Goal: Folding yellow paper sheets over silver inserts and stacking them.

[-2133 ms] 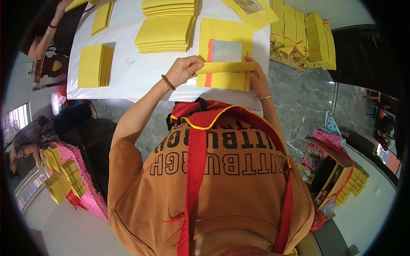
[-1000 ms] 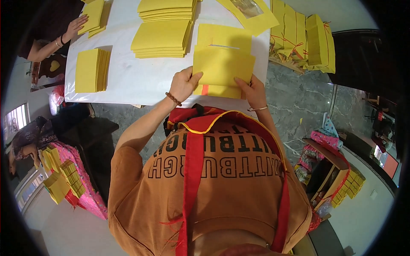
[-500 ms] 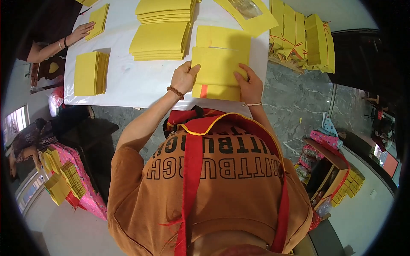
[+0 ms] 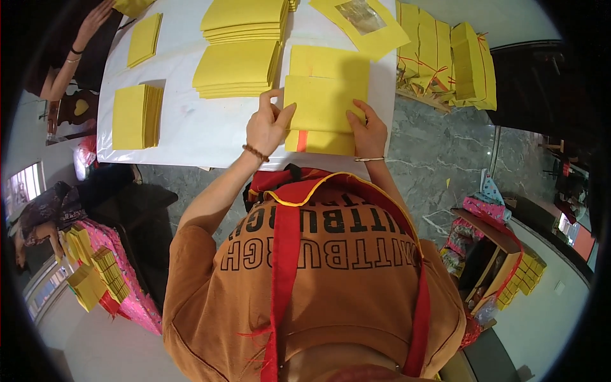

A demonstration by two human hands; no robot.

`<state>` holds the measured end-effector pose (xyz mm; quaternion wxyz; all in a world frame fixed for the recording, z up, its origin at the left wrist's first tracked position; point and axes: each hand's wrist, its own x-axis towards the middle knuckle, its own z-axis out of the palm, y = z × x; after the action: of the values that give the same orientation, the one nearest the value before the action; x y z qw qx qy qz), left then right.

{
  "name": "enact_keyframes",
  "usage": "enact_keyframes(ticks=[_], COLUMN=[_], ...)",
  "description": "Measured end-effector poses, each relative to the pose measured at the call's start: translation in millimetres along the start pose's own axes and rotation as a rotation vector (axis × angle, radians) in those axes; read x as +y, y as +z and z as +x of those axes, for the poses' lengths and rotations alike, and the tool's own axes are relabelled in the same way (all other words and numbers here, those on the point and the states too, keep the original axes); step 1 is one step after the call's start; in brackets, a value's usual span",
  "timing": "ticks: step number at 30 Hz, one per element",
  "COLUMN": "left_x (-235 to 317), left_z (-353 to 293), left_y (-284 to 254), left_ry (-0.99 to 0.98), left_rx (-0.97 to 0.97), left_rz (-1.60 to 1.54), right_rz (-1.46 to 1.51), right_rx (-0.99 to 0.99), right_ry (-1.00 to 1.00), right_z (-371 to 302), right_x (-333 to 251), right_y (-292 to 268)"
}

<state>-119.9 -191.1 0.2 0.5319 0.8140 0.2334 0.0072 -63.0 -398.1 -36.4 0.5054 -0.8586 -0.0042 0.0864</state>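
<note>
A folded yellow paper [image 4: 321,102] lies flat on another yellow paper piece [image 4: 331,142], which shows beyond it at the far and near ends, with a short orange-red strip [image 4: 302,141] at the near end. At the left edge is my left hand [image 4: 268,124], thumb by the paper and fingers apart from it. My right hand [image 4: 368,130] rests at the right edge, its thumb and forefinger spread over the top sheet. Farther left stand two thick piles of folded yellow paper [image 4: 233,67].
The white-covered table [image 4: 184,134] carries a smaller yellow stack [image 4: 132,118] and a thin one [image 4: 144,39] at left. A yellow piece with a clear window [image 4: 363,19] lies at the far right. Tied yellow bundles [image 4: 425,48] stand beyond the table. Another person's hand [image 4: 95,20] is at far left.
My left hand has loosened from the paper's left edge and drawn slightly back. The right hand stays at its edge. The other person's hand has left the thin stack and moved away.
</note>
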Motion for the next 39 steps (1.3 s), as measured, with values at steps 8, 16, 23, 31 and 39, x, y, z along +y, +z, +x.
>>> enact_keyframes(ticks=[8, 16, 23, 31, 39], left_x=[24, -6, -8, -13, -24], left_z=[6, 18, 20, 26, 13], left_y=[39, 60, 58, 28, 21], left_ry=[0.815, 0.817, 0.849, 0.466, 0.762], left_rx=[0.007, -0.068, -0.102, -0.102, -0.265], left_rz=[0.673, 0.88, 0.983, -0.291, 0.775], right_rz=[-0.041, -0.299, -0.515, -0.557, -0.789], right_rx=[0.098, 0.137, -0.151, -0.102, -0.108], right_ry=[-0.156, -0.235, -0.824, -0.622, -0.69], right_z=[0, -9, -5, -5, -3], right_x=[0, -15, -31, -18, -13], right_y=[4, -3, 30, 47, 45])
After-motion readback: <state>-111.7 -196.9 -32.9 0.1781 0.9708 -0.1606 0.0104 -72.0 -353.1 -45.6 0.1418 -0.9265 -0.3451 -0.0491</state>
